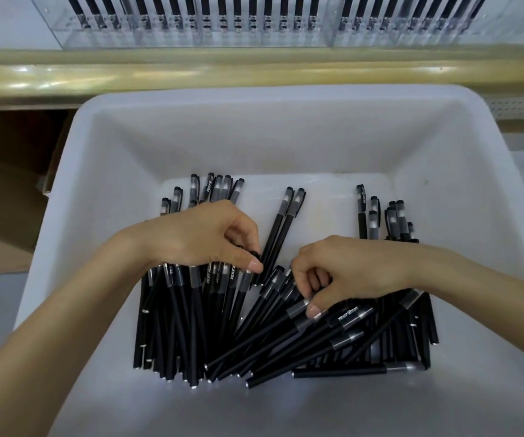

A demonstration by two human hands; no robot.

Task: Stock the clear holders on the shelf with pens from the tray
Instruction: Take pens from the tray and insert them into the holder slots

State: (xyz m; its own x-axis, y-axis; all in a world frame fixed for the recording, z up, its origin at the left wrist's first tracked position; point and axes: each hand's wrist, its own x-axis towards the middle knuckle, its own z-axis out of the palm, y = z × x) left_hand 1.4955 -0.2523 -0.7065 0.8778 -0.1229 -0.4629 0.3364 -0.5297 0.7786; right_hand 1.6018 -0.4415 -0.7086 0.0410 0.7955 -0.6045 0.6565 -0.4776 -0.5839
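White tray (285,99) fills most of the view and sits just below the shelf (254,74), probably so each load is a short lift up. Its far half is bare floor. The pens (172,326) are all heaped in the near half.

Shelf has a yellowish front lip. That lip lies between the tray and the clear holders (285,39), so pens have to go up and over it. The holders run along the top edge and are cropped. Rows of black pens (222,11) already stand in them. From this angle I cannot tell whether there are free slots.

Cardboard boxes (8,184) are on the left beside the tray, out of the way.

The pens are black, and most have their grey-capped ends pointing away. The left pile is roughly parallel. The right bunch (285,342) is fanned and crossed, with one pen lying sideways at the near edge, so it needs straightening before a clean grab. Two loose pens (281,228) lie between the hands.

Left hand (204,238) rests on the left pile, fingers curled. Its grip pinches a pen end between thumb and forefinger. Right hand (342,272) is curled over the fanned bunch, its grip grasping pens with the thumb pressing on a cap.

Judgement: both hands are gathering and aligning a bundle, and the lift has not started. The crossed pens could snag or drop.
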